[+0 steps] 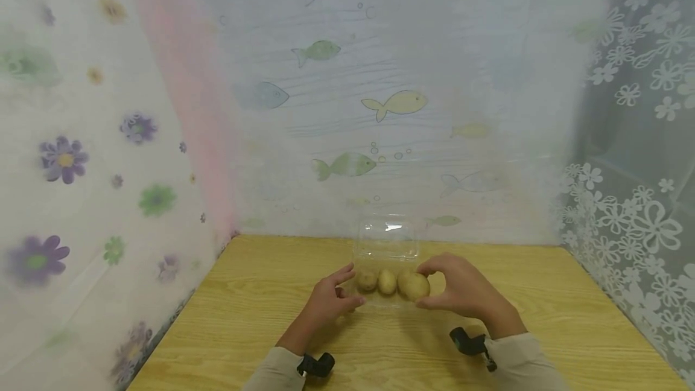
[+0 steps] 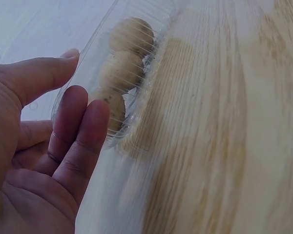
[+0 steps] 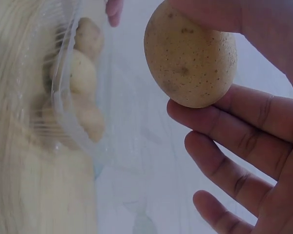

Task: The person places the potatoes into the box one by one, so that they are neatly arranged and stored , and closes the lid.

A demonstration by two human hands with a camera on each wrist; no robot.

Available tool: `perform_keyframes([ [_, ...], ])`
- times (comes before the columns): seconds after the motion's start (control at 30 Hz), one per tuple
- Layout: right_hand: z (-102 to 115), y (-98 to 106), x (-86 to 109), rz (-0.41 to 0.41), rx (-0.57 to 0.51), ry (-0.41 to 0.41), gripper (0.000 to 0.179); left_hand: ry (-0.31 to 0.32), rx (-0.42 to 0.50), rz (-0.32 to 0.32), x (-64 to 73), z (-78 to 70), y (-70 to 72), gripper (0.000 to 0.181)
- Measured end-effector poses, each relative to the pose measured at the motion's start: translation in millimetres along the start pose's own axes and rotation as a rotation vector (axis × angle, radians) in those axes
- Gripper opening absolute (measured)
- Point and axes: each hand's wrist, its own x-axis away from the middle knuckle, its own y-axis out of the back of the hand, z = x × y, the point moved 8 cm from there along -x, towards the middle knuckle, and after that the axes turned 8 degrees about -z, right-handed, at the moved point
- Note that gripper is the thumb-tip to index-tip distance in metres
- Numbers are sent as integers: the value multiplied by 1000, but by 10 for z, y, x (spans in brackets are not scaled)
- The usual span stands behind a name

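A clear plastic clamshell box [image 1: 387,304] lies on the table, its hinged lid [image 1: 374,246] raised at the back. Inside sit three potatoes in a row: one at the left [image 1: 367,281], one in the middle [image 1: 387,283], and one at the right [image 1: 403,282], partly hidden. My left hand [image 1: 328,300] holds the box's left end, thumb and fingertips at its rim. Between thumb and fingers, my right hand [image 1: 467,288] pinches a fourth, speckled potato [image 3: 190,58] at the box's right end, where it overlaps the right-hand potato in the head view.
The wood-grain table [image 1: 217,318] reaches back to a curtain [image 1: 467,77] printed with fish. A flower-print sheet [image 1: 81,210] hangs on the left, and a sheet with white flowers [image 1: 641,222] on the right. Small black cameras [image 1: 467,343] sit at both wrists.
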Motion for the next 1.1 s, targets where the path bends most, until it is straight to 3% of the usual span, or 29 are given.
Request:
perform_keyframes([
  [0.3,41,-82,-97,-10,-23,-42,48,15,59,18,47,-19,-25,82],
  [0.53,62,-194,-150,-19,-39,-60,56,20,36,13,47,-6,-26,80],
  [0.9,66,-573,-194,3,-109,-108,56,-16,9,0,47,-53,3,77],
  [1.1,65,-673,-195,-21,-179,-145,55,-29,24,4,35,-58,10,71],
])
